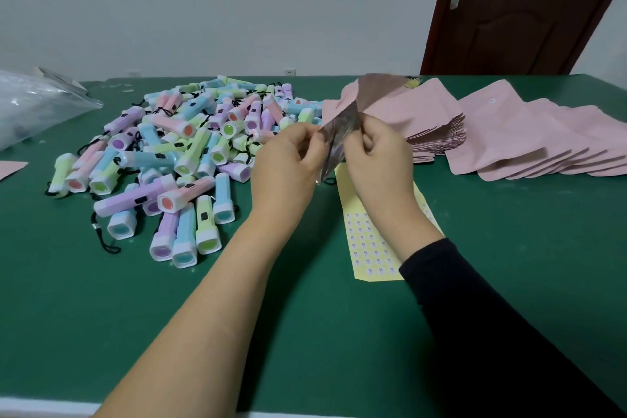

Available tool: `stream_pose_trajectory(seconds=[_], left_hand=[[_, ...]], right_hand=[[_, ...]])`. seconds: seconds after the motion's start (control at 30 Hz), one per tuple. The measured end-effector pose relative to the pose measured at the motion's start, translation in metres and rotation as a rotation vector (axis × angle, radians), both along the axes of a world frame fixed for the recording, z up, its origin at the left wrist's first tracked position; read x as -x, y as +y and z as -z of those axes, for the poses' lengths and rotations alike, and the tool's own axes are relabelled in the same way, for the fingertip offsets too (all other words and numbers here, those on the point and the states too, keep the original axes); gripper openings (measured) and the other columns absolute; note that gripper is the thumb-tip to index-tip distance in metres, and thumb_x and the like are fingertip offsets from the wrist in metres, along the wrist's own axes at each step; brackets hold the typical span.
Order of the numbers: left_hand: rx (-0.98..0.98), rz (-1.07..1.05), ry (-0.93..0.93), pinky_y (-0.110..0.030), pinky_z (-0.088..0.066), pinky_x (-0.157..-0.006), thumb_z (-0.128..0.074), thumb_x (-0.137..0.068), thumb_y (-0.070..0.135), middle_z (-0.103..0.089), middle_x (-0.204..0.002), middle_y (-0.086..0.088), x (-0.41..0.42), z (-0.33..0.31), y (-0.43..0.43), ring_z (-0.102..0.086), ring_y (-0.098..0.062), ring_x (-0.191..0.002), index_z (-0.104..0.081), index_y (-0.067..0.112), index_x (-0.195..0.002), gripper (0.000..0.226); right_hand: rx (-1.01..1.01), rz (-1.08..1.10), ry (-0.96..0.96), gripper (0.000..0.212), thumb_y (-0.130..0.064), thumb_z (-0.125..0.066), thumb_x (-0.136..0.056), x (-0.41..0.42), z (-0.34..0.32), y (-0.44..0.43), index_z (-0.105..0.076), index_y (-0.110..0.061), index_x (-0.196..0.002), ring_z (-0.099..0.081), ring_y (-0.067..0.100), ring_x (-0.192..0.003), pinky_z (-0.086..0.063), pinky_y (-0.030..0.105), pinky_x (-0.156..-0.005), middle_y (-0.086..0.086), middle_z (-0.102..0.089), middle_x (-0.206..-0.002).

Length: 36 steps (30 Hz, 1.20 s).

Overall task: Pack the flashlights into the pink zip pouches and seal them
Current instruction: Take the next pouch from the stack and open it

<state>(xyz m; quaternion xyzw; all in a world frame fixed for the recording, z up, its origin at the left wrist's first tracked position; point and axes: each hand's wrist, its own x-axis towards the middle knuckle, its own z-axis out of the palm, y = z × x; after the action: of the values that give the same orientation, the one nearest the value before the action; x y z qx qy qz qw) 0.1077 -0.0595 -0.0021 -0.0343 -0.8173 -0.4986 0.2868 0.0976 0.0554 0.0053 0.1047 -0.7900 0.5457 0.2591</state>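
One pouch (353, 112) is held up above the green worktop (305, 332), shiny face showing. The left grip (288, 159) and the right grip (376, 152), fingers curled, each pinch its lower edge, close together. To its left lies one heap of pastel flashlights (176, 152), dozens, too many to count. To its right lie two fanned stacks of pink pouches (509, 132), also beyond counting. One yellow sticker sheet (369, 241) lies flat under the right wrist.
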Motion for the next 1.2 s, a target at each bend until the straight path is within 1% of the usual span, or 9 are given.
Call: stream_pose_trajectory(seconds=[0.13, 0.3, 0.5, 0.63, 0.73, 0.8, 0.87, 0.93, 1.2], left_hand=[[0.239, -0.026, -0.004, -0.035, -0.05, -0.061, -0.054, -0.095, 0.03, -0.067, -0.069, 0.009, -0.007, 0.002, 0.01, -0.062, -0.017, -0.067, -0.064, 0.027, -0.086, 0.014], [0.366, -0.001, -0.031, -0.041, -0.052, -0.073, -0.053, -0.096, 0.023, -0.072, -0.096, 0.002, -0.01, 0.006, 0.019, -0.065, -0.026, -0.086, -0.061, 0.02, -0.113, 0.019], [0.24, 0.099, -0.187, -0.033, -0.049, -0.076, -0.051, -0.098, 0.032, -0.063, -0.112, 0.006, -0.005, 0.009, 0.018, -0.065, -0.017, -0.091, -0.009, 0.032, -0.156, 0.072], [-0.026, 0.084, -0.223, -0.023, -0.045, -0.06, -0.046, -0.095, 0.048, -0.061, -0.077, 0.013, -0.003, 0.009, 0.02, -0.065, -0.009, -0.073, -0.03, 0.04, -0.149, 0.057], [0.02, 0.029, -0.158, -0.011, -0.041, -0.05, -0.028, -0.106, 0.047, -0.062, -0.057, 0.018, -0.001, 0.013, 0.023, -0.058, 0.006, -0.053, -0.054, 0.075, -0.081, 0.045], [0.03, 0.014, -0.125, -0.011, -0.046, -0.065, -0.03, -0.104, 0.047, -0.069, -0.079, 0.021, -0.002, 0.015, 0.023, -0.062, 0.007, -0.07, -0.046, 0.079, -0.106, 0.036], [-0.071, 0.101, -0.13, -0.008, -0.044, -0.078, -0.045, -0.1, 0.022, -0.067, -0.118, 0.003, -0.008, 0.013, 0.027, -0.063, -0.001, -0.09, -0.014, 0.045, -0.153, 0.066], [-0.105, 0.144, -0.141, -0.003, -0.04, -0.077, -0.047, -0.096, -0.001, -0.062, -0.124, 0.004, -0.009, 0.014, 0.026, -0.06, 0.006, -0.093, -0.004, 0.026, -0.157, 0.08], [-0.176, 0.162, -0.168, -0.023, -0.052, -0.083, -0.037, -0.095, -0.004, -0.058, -0.135, -0.003, 0.004, 0.017, 0.017, -0.063, -0.015, -0.107, -0.008, 0.031, -0.157, 0.077]], right_hand=[[0.11, -0.084, -0.232, 0.036, -0.016, -0.046, -0.092, -0.002, 0.002, -0.01, -0.057, -0.021, -0.126, -0.061, 0.007, -0.091, -0.045, 0.017, -0.073, -0.009, -0.067, -0.102], [0.11, -0.032, -0.294, 0.05, -0.004, -0.04, -0.092, 0.001, 0.002, -0.006, -0.047, -0.022, -0.138, -0.061, 0.017, -0.087, -0.045, 0.026, -0.069, -0.009, -0.06, -0.091], [-0.256, -0.139, -0.251, 0.072, -0.004, -0.038, -0.09, -0.008, 0.003, -0.012, -0.024, -0.04, -0.152, -0.058, 0.029, -0.11, -0.049, 0.041, -0.093, 0.008, -0.063, -0.125], [-0.368, -0.193, -0.204, 0.078, -0.001, -0.039, -0.087, -0.014, 0.001, -0.013, -0.022, -0.041, -0.152, -0.058, 0.03, -0.104, -0.05, 0.042, -0.091, 0.01, -0.065, -0.119], [-0.32, -0.163, -0.181, 0.079, 0.0, -0.041, -0.084, -0.017, 0.001, -0.016, -0.027, -0.039, -0.151, -0.058, 0.03, -0.108, -0.049, 0.04, -0.092, 0.01, -0.064, -0.122], [-0.257, -0.083, -0.153, 0.077, 0.002, -0.043, -0.081, -0.014, 0.002, -0.013, -0.033, -0.032, -0.15, -0.058, 0.031, -0.11, -0.048, 0.038, -0.093, 0.01, -0.064, -0.123], [-0.24, -0.021, -0.145, 0.073, 0.001, -0.046, -0.082, -0.009, 0.004, -0.009, -0.037, -0.028, -0.149, -0.058, 0.033, -0.11, -0.047, 0.039, -0.092, 0.012, -0.066, -0.122], [-0.244, -0.009, -0.152, 0.065, -0.007, -0.05, -0.087, -0.006, 0.007, -0.007, -0.04, -0.029, -0.147, -0.06, 0.031, -0.107, -0.048, 0.04, -0.09, 0.009, -0.068, -0.118], [-0.302, 0.075, -0.073, 0.073, 0.006, -0.05, -0.079, -0.003, 0.01, -0.001, -0.048, -0.031, -0.142, -0.061, 0.036, -0.091, -0.051, 0.042, -0.08, 0.014, -0.071, -0.104]])
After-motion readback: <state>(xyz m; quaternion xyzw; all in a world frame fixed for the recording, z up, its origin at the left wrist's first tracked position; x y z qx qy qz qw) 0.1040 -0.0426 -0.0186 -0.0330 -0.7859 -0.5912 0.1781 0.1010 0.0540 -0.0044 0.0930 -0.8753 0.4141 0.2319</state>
